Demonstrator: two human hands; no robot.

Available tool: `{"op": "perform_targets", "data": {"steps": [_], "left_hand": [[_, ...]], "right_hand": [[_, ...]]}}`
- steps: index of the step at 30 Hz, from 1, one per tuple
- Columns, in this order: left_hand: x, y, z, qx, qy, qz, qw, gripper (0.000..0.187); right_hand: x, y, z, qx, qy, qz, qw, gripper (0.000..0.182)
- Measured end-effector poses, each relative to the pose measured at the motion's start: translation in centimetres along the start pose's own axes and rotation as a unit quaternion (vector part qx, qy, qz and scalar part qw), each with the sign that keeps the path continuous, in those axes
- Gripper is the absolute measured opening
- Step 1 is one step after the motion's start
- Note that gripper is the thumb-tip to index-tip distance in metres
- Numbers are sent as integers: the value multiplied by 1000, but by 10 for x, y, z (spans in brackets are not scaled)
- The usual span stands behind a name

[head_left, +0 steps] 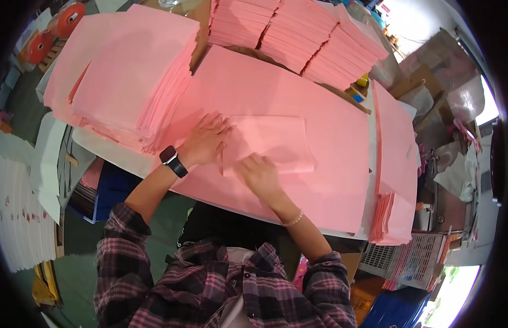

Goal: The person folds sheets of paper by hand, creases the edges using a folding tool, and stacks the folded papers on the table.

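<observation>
A folded piece of pink paper (276,143) lies on a large pink sheet (333,191) that covers the table in front of me. My left hand (207,139), with a dark watch on its wrist, rests flat at the folded paper's left edge, fingers spread. Over the paper's lower left part is my right hand (258,175), its fingers curled down against the surface. Whatever may be between those fingers is hidden.
A tall stack of pink paper (128,65) stands at the left. More pink stacks (292,38) line the back. Another pink pile (396,164) sits along the right edge, above a plastic crate (412,259). White sheets (18,202) are stacked at far left.
</observation>
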State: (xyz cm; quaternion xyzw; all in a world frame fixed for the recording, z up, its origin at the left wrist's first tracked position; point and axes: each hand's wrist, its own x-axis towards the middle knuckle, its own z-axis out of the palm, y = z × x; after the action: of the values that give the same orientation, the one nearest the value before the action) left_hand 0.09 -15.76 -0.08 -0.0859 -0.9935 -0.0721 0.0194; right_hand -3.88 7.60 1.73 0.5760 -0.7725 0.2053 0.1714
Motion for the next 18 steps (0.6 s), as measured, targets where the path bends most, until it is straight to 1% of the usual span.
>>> {"op": "perform_targets", "data": {"steps": [1, 2, 3, 4, 5, 6, 7, 8, 9, 10, 11, 12, 13, 14, 16, 17, 18], "left_hand": [[1, -1, -1, 2, -2, 5, 1000, 62], [0, 0, -4, 4, -6, 9, 1000, 69], [-2, 2, -7, 6, -10, 12, 1000, 76], [-3, 4, -11, 8, -13, 15, 1000, 83], [-3, 6, -14, 9, -14, 22, 1000, 83], [-4, 8, -18, 7, -23, 17, 1000, 94], [-5, 10, -22, 5, -33, 15, 999, 104], [-4, 12, -23, 4, -42, 16, 999, 115], [-4, 13, -23, 7, -44, 32, 999, 115], [-5, 11, -22, 0, -45, 33, 998, 120], [-5, 9, -21, -6, -47, 35, 998, 126], [-4, 9, -21, -11, -48, 38, 998, 132], [-1, 11, -22, -7, -50, 57, 997, 132], [-1, 12, -23, -1, -55, 52, 997, 132], [-1, 13, -27, 10, -66, 37, 997, 133], [-1, 13, -29, 14, -67, 47, 997, 133], [0, 14, -30, 11, -73, 43, 996, 132]], "right_hand": [[-6, -6, 0, -21, -49, -32, 998, 16], [-11, -13, -1, -42, -98, -64, 992, 16], [-18, -19, -5, -42, -97, -59, 993, 16], [-25, -25, -11, 0, -105, -36, 994, 13], [-31, -30, -20, 41, -112, -12, 993, 11], [-33, -33, -25, 81, -117, 15, 990, 9], [-32, -35, -25, 76, -111, 25, 991, 9], [-27, -38, -23, 139, -82, 154, 975, 9], [-21, -40, -20, 199, -47, 280, 938, 10], [-19, -42, -18, 255, -6, 400, 880, 11], [-18, -43, -17, 247, 7, 413, 876, 11], [-17, -43, -15, 253, -20, 417, 873, 12], [-16, -43, -12, 260, -48, 420, 868, 12], [-17, -40, -11, 269, -76, 421, 863, 13], [-48, -12, -21, 141, -27, 430, 892, 13], [-71, 14, -31, 84, 100, 400, 907, 10], [-97, 39, -45, 41, 63, 563, 823, 8]]}}
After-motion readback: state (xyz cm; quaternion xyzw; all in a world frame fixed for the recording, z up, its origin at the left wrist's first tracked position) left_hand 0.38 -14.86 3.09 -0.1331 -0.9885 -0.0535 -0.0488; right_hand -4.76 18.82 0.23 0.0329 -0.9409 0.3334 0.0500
